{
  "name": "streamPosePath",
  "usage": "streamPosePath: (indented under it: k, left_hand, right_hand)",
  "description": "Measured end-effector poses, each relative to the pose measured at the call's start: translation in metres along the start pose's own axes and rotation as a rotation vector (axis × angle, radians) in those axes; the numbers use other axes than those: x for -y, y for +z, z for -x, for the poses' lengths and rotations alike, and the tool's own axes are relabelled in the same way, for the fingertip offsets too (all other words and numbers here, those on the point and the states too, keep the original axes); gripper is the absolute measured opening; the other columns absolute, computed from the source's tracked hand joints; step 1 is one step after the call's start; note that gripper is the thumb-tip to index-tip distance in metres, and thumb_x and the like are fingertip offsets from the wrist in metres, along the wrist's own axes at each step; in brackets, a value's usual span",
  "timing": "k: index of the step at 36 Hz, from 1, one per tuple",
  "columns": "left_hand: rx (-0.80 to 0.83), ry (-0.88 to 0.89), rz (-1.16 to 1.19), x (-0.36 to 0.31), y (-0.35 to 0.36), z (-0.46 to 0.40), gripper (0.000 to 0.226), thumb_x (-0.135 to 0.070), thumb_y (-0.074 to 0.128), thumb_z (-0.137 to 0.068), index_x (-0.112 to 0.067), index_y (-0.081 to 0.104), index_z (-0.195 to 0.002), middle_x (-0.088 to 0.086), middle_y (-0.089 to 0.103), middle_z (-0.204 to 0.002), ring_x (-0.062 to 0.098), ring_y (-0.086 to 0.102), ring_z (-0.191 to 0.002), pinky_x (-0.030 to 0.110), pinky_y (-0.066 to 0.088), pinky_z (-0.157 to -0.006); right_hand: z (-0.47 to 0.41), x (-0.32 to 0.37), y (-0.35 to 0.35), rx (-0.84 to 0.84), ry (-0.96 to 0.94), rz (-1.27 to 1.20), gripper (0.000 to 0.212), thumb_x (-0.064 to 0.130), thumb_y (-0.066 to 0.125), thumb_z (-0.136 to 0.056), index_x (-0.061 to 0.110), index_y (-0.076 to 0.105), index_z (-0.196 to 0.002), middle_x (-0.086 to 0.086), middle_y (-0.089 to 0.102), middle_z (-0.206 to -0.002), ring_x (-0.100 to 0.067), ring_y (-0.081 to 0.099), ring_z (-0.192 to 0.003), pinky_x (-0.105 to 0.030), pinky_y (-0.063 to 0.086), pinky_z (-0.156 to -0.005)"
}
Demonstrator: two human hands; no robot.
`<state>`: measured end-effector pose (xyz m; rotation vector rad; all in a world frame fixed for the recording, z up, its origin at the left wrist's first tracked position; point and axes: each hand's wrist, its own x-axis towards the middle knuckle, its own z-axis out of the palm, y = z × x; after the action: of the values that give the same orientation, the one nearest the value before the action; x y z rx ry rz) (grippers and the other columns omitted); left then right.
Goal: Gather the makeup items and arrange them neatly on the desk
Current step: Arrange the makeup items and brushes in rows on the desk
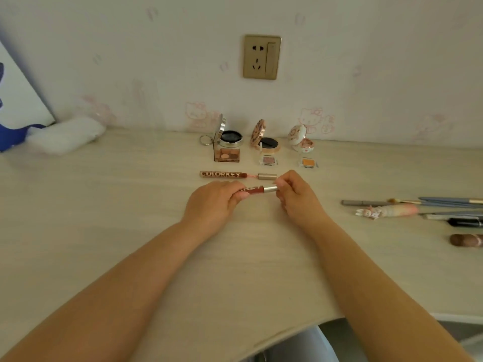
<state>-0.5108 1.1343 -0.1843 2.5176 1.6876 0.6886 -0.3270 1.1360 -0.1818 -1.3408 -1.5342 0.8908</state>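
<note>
Lip gloss tube (pixel 254 190) hangs just above the bench (pixel 104 218) toward its far edge, left hand (pixel 214 202) gripping the body, right hand (pixel 295 197) pinching the silver cap.

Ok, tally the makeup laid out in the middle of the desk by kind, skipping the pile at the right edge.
Open round compacts: 3
Eyeshadow pans: 3
Lip gloss tubes: 2
Total: 8
</note>
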Motion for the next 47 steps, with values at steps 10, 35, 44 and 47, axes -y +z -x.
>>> streamPosePath:
  k: [10, 35, 44, 47]
  left_hand:
    - [-0.071, 0.068, 0.011, 0.010, 0.000, 0.008, 0.031, -0.040, 0.043, -0.094, -0.025, 0.063, -0.112, -0.005, 0.062, -0.093, 0.016, 0.049, -0.090, 0.028, 0.033, -0.064]
    - [-0.134, 0.103, 0.018, 0.011, 0.000, 0.009, 0.031, -0.041, 0.050, -0.089, -0.022, 0.068, -0.106, -0.002, 0.063, -0.088, 0.022, 0.052, -0.089, 0.029, 0.035, -0.064]
    - [-0.162, 0.094, 0.036, 0.015, 0.001, 0.009, 0.025, -0.036, 0.054, -0.090, -0.021, 0.068, -0.104, -0.001, 0.065, -0.090, 0.024, 0.054, -0.090, 0.031, 0.039, -0.065]
    - [-0.137, 0.088, 0.040, 0.016, 0.001, 0.009, 0.026, -0.037, 0.053, -0.090, -0.022, 0.068, -0.106, -0.003, 0.064, -0.090, 0.022, 0.053, -0.090, 0.033, 0.042, -0.066]
  right_hand:
    - [0.007, -0.003, -0.005, 0.067, -0.060, 0.216, 0.026, 0.028, 0.041, -0.098, 0.016, 0.058, -0.082, 0.007, 0.057, -0.065, -0.006, 0.047, -0.061, -0.018, 0.036, -0.061]
    - [0.008, 0.000, -0.006, 0.151, -0.044, 0.369, 0.016, 0.028, 0.047, -0.096, 0.020, 0.057, -0.086, 0.012, 0.054, -0.075, -0.006, 0.046, -0.068, -0.011, 0.033, -0.057]
    - [0.007, -0.001, -0.005, 0.150, -0.041, 0.372, 0.021, 0.029, 0.041, -0.098, 0.021, 0.057, -0.086, 0.009, 0.055, -0.076, -0.009, 0.047, -0.069, -0.011, 0.034, -0.059]
    - [0.007, -0.002, -0.006, 0.142, -0.051, 0.348, 0.004, 0.019, 0.052, -0.093, 0.022, 0.052, -0.091, 0.007, 0.051, -0.079, -0.006, 0.044, -0.069, -0.014, 0.036, -0.061]
